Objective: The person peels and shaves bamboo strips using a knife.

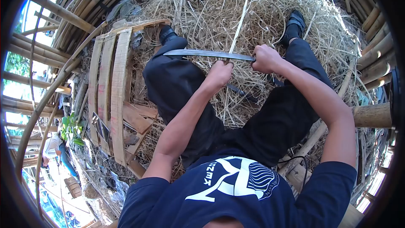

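My right hand (pixel 266 59) is closed around the handle end of a machete (pixel 194 53). Its long, slightly curved blade points left, across the space between my legs. Just below the blade, my left hand (pixel 220 74) is closed on a thin pale bamboo strip (pixel 240 23). The strip runs from the top of the view down past my left hand toward my lap. Blade and strip cross right above my left fingers; whether the edge bites into the strip cannot be made out. My fingers hide the machete's handle.
Tangled bamboo shavings (pixel 206 0) cover the ground around my feet. A slatted wooden pallet (pixel 120 97) leans by my left leg. Bamboo poles (pixel 59 10) line the left side, and more poles (pixel 375 59) stand at right. Another person (pixel 52 145) is farther off at lower left.
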A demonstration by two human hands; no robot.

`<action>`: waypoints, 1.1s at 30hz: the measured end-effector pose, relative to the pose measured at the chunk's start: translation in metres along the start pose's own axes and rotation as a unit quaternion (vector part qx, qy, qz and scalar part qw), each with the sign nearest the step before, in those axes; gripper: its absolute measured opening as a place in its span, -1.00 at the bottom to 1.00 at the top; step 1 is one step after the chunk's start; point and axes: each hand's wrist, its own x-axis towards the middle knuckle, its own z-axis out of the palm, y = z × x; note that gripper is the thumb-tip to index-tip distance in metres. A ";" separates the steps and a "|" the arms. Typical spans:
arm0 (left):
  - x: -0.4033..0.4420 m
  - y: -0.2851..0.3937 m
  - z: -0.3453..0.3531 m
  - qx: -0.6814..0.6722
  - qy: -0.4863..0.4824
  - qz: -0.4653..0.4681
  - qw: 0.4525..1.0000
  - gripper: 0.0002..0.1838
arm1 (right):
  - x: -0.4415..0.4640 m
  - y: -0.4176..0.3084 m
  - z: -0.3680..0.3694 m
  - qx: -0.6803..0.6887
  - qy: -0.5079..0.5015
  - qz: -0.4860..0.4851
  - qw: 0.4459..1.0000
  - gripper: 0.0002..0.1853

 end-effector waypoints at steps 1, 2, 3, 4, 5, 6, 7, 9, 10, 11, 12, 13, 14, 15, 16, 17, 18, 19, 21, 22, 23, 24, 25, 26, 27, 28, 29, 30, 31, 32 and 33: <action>0.003 -0.002 0.001 -0.006 -0.004 0.010 1.000 -0.74 | 0.002 0.001 -0.001 -0.008 0.010 -0.013 1.000 -0.70; 0.004 -0.005 0.001 -0.011 -0.008 0.019 1.000 -0.76 | 0.008 0.010 0.006 -0.021 0.043 -0.033 0.998 -0.69; 0.004 -0.009 -0.001 -0.009 -0.008 0.018 1.000 -0.76 | 0.009 0.008 -0.007 -0.018 -0.003 -0.008 1.000 -0.67; 0.003 -0.013 -0.003 -0.040 -0.029 -0.007 0.999 -0.79 | 0.019 0.021 -0.017 -0.007 -0.005 0.051 0.999 -0.66; 0.002 -0.017 -0.007 -0.068 -0.048 -0.033 0.996 -0.82 | 0.025 0.033 -0.021 0.007 -0.007 0.107 0.994 -0.66; -0.006 -0.002 -0.009 -0.096 -0.053 -0.070 0.991 -0.82 | 0.023 0.033 -0.020 0.013 -0.003 0.105 0.994 -0.66; -0.005 0.001 -0.015 -0.091 -0.050 -0.065 0.992 -0.82 | 0.020 0.033 -0.021 0.002 0.041 0.085 0.996 -0.65; -0.004 0.005 -0.020 -0.146 -0.098 -0.090 0.980 -0.81 | 0.010 0.027 -0.027 0.039 0.071 0.064 0.995 -0.64; -0.004 0.007 -0.022 -0.131 -0.096 -0.073 0.984 -0.80 | 0.012 0.025 -0.022 0.061 0.072 0.067 0.993 -0.64; -0.001 0.009 -0.020 -0.134 -0.098 -0.075 0.983 -0.80 | 0.016 0.025 -0.012 0.084 0.072 0.069 0.992 -0.63; 0.002 0.009 -0.020 -0.132 -0.096 -0.070 0.984 -0.81 | 0.017 0.027 -0.001 0.125 0.085 0.061 0.987 -0.63; 0.003 0.012 -0.022 -0.128 -0.093 -0.065 0.985 -0.83 | 0.009 0.017 -0.005 0.126 0.082 0.059 0.987 -0.63; 0.002 0.016 -0.023 -0.160 -0.096 -0.073 0.980 -0.81 | 0.001 0.005 -0.011 0.134 0.045 0.058 0.988 -0.63; 0.003 0.018 -0.023 -0.161 -0.096 -0.074 0.979 -0.81 | -0.007 -0.004 -0.013 0.141 0.006 0.059 0.988 -0.63; 0.004 0.019 -0.021 -0.123 -0.073 -0.066 0.987 -0.80 | -0.010 -0.007 -0.009 0.126 0.017 0.039 0.991 -0.65; 0.004 0.021 -0.020 -0.087 -0.049 -0.058 0.993 -0.79 | -0.015 -0.011 -0.010 0.124 0.015 0.038 0.991 -0.65; 0.001 0.022 -0.019 -0.105 -0.058 -0.056 0.991 -0.75 | -0.019 -0.016 -0.012 0.125 -0.006 0.032 0.992 -0.65; 0.000 0.022 -0.018 -0.107 -0.055 -0.056 0.991 -0.75 | -0.020 -0.019 -0.014 0.128 -0.025 0.025 0.991 -0.66; -0.001 0.021 -0.015 -0.107 -0.041 -0.037 0.993 -0.75 | -0.015 -0.016 -0.005 0.130 -0.033 0.028 0.991 -0.67; 0.001 0.019 -0.016 -0.107 -0.041 -0.038 0.993 -0.75 | -0.016 -0.017 -0.006 0.133 -0.041 0.033 0.990 -0.67; 0.004 0.017 -0.016 -0.115 -0.052 -0.053 0.991 -0.75 | -0.017 -0.017 -0.006 0.137 -0.049 0.039 0.989 -0.68; 0.006 0.018 -0.017 -0.122 -0.063 -0.067 0.988 -0.75 | -0.016 -0.015 -0.004 0.139 -0.049 0.040 0.988 -0.68; 0.006 0.018 -0.015 -0.121 -0.064 -0.069 0.988 -0.75 | -0.013 -0.011 0.000 0.127 -0.029 0.034 0.991 -0.69; 0.006 0.018 -0.013 -0.127 -0.076 -0.061 0.987 -0.75 | -0.009 -0.006 0.003 0.116 -0.008 0.028 0.993 -0.69; 0.005 0.018 -0.012 -0.132 -0.087 -0.053 0.986 -0.75 | -0.005 -0.001 0.005 0.082 0.006 0.025 0.996 -0.70; 0.004 0.018 -0.010 -0.129 -0.090 -0.056 0.986 -0.75 | -0.002 0.005 0.007 0.059 0.025 0.017 0.998 -0.71; 0.003 0.019 -0.007 -0.123 -0.079 -0.052 0.988 -0.74 | 0.003 0.011 0.007 0.033 0.044 0.008 0.998 -0.71; 0.003 0.019 -0.006 -0.117 -0.067 -0.049 0.990 -0.74 | 0.008 0.013 0.007 0.016 0.041 -0.001 0.999 -0.72; 0.001 0.019 -0.006 -0.116 -0.068 -0.051 0.990 -0.74 | 0.010 0.014 0.009 0.018 0.039 0.001 0.999 -0.72; 0.000 0.022 -0.007 -0.122 -0.068 -0.052 0.989 -0.74 | 0.012 0.016 0.009 0.011 0.043 -0.006 0.999 -0.72; 0.000 0.023 -0.007 -0.129 -0.068 -0.053 0.988 -0.75 | 0.013 0.016 0.007 0.003 0.047 -0.012 0.999 -0.72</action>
